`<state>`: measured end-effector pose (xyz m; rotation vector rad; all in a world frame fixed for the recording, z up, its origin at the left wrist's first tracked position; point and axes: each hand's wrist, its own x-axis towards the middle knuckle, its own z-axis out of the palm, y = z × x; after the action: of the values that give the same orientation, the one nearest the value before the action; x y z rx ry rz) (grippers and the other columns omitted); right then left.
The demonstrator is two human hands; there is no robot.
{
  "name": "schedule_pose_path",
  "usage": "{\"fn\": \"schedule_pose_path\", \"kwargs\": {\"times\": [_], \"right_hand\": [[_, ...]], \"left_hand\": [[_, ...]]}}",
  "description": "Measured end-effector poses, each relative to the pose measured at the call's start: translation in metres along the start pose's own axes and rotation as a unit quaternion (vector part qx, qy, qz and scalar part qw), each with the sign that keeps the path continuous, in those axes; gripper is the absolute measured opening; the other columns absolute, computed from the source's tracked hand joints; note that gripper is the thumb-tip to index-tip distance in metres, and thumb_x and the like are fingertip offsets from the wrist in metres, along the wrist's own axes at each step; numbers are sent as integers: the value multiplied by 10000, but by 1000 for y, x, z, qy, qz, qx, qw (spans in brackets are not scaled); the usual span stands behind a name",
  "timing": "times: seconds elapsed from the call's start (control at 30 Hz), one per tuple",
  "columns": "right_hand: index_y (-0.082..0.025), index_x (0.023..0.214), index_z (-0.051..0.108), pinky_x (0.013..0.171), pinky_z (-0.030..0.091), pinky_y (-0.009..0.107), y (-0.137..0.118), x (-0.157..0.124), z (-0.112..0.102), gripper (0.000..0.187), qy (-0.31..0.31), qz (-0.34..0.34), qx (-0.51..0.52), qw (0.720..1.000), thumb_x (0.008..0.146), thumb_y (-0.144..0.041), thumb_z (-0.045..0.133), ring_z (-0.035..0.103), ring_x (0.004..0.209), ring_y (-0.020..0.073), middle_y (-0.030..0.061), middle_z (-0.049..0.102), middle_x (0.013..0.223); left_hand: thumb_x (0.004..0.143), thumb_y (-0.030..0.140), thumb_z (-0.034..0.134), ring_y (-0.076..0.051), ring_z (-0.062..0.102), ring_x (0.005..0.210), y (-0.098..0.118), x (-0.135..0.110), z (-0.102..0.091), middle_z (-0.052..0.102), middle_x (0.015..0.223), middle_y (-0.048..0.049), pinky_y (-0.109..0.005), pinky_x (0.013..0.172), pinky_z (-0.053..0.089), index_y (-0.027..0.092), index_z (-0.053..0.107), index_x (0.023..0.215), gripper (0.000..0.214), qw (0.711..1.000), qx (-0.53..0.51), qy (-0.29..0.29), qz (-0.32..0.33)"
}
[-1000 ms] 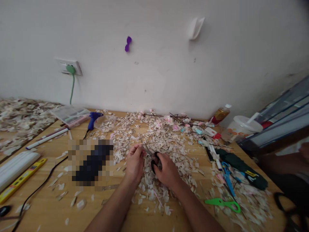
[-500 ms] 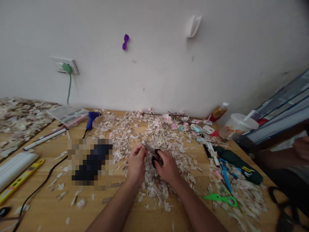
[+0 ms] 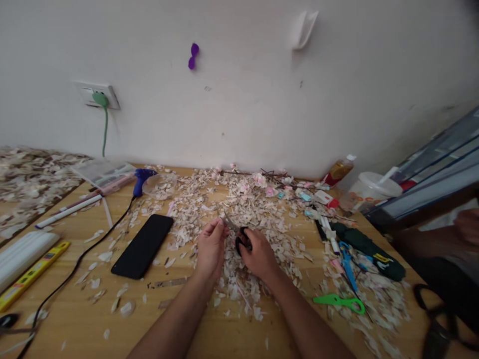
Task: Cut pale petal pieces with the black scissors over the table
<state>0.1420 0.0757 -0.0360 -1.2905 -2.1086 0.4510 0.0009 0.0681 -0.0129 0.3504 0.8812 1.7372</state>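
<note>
Black-handled scissors (image 3: 234, 227) are in my right hand (image 3: 258, 253), their blades partly apart and pointing up and left. My left hand (image 3: 211, 248) is closed in a pinch close to the blade tips; what its fingers hold is too small to make out. Beneath both hands spreads a heap of pale, dry petal-like flakes (image 3: 243, 286). Behind them, pink and white blossoms on dark twigs (image 3: 259, 179) lie along the wall.
To the left are a black phone (image 3: 142, 247), a blue glue gun (image 3: 141, 182) with its cord, and a yellow level (image 3: 35, 274). Green scissors (image 3: 339, 300), blue scissors (image 3: 349, 267), a dark green pouch (image 3: 368, 249) and a lidded cup (image 3: 368, 192) lie right. Another person's hand (image 3: 467, 224) shows at the right edge.
The view has shifted slightly. My hands stay in nearly the same place, with the scissors still beside the left fingertips.
</note>
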Motion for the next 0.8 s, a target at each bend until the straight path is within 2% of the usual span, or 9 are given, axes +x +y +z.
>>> {"fn": "schedule_pose_path", "kwargs": {"times": [0.57, 0.8], "right_hand": [[-172, 975, 622, 775, 450, 329, 1, 0, -1, 168, 1, -8, -19, 1000, 843, -196, 521, 585, 865, 244, 94, 644, 883], [-172, 983, 641, 785, 464, 338, 6, 0, 2, 181, 0, -5, -33, 999, 850, -200, 523, 604, 875, 247, 104, 664, 915]], "left_hand": [[592, 341, 842, -85, 536, 608, 3, -1, 1, 629, 665, 13, -210, 646, 435, 156, 707, 738, 271, 999, 35, 5, -6], [646, 413, 807, -91, 521, 581, 1, 2, -1, 609, 639, 14, -213, 610, 416, 161, 682, 707, 288, 997, 80, -1, 15]]}}
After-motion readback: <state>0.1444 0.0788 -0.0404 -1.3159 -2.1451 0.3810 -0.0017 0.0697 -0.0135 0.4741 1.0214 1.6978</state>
